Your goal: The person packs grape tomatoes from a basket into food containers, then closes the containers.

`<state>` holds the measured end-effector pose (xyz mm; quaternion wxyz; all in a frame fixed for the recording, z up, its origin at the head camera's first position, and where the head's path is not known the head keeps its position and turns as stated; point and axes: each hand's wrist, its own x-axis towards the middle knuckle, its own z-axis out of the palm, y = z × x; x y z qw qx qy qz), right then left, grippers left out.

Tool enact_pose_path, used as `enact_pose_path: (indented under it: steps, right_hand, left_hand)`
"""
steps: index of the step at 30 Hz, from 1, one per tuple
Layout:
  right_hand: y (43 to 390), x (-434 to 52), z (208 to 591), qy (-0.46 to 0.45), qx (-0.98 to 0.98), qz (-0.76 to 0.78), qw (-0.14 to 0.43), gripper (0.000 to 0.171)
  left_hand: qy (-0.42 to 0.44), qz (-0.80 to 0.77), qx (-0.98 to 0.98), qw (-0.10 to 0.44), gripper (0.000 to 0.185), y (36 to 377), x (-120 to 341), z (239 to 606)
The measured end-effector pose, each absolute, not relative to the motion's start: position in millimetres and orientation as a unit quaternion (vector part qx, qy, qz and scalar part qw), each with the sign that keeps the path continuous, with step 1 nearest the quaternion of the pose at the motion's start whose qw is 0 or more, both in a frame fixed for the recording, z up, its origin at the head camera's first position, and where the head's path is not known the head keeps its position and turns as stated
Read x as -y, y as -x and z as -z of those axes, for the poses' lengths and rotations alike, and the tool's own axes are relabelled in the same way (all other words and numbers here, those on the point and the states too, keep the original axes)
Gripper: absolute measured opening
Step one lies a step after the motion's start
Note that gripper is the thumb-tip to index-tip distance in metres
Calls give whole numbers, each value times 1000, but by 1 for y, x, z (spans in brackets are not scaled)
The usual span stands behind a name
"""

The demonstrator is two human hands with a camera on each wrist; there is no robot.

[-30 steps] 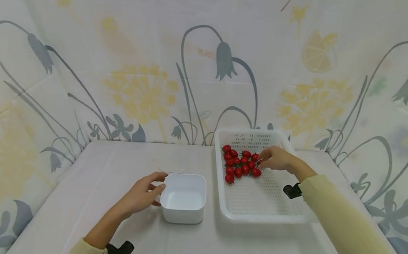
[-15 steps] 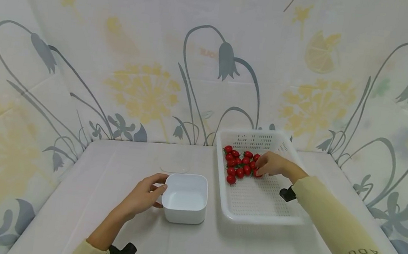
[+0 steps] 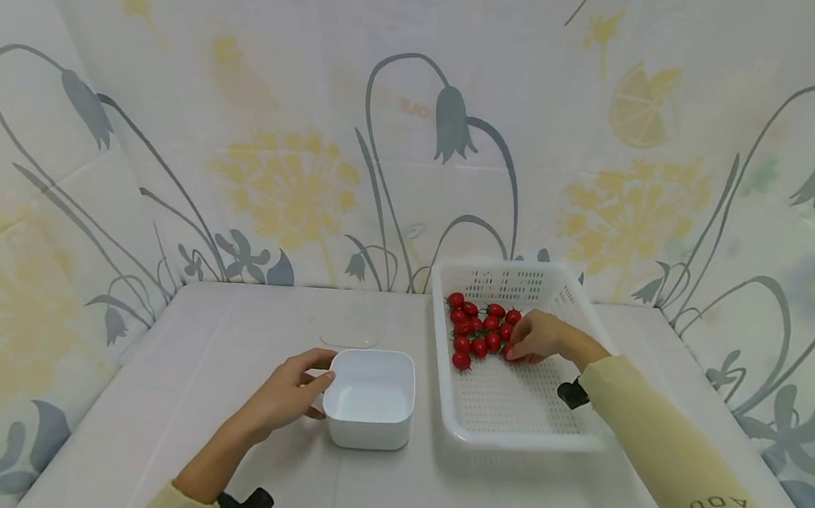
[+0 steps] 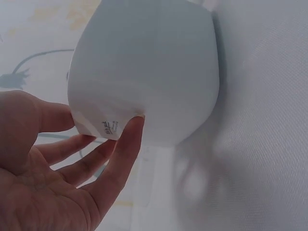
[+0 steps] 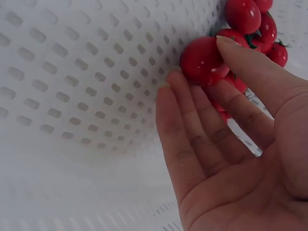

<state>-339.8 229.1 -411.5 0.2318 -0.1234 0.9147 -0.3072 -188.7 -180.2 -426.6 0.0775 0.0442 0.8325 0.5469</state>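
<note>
Since a second ago, the right grip (image 3: 545,335) has moved a little nearer the person, along the edge of the red tomatoes (image 3: 492,322), while the left grip (image 3: 289,391) has stayed at the white box (image 3: 366,435).

Behind both grips hangs a pale cloth (image 3: 245,93) printed with grey and yellow flowers, and below them lies a white bench (image 3: 234,318). A white slotted basket (image 3: 526,406) stands on the bench, its walls around the right grip, which reaches down inside. Each grip comes out of a pale yellow sleeve (image 3: 699,480), with a black mount (image 3: 573,393) at the wrist; the right sleeve bears dark lettering, partly readable.

Just beside the left grip, on its right, the box sits upright and open-topped on the bench. The left grip holds it by the near side, thumb at the rim and a finger pressed to the outside, close to some small dark print (image 4: 109,126).

Most of the tomatoes lie in one cluster on the basket floor, to the left of the right grip and just beyond it. The right grip pinches a single tomato (image 5: 202,60) between thumb and fingertips, at the cluster's edge and inside the basket.
</note>
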Motion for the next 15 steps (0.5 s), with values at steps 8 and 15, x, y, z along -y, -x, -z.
enact_pose_path:
  steps: [8,15]
  right_hand:
    - [339,-228,416,132,-904,318,254,15]
    - [331,-226,407,148,-891,346,252,14]
  left_hand:
    - [-42,-549,-831,76,37,187,179,428]
    - [-37,-545,-835,73,38,187,179,429]
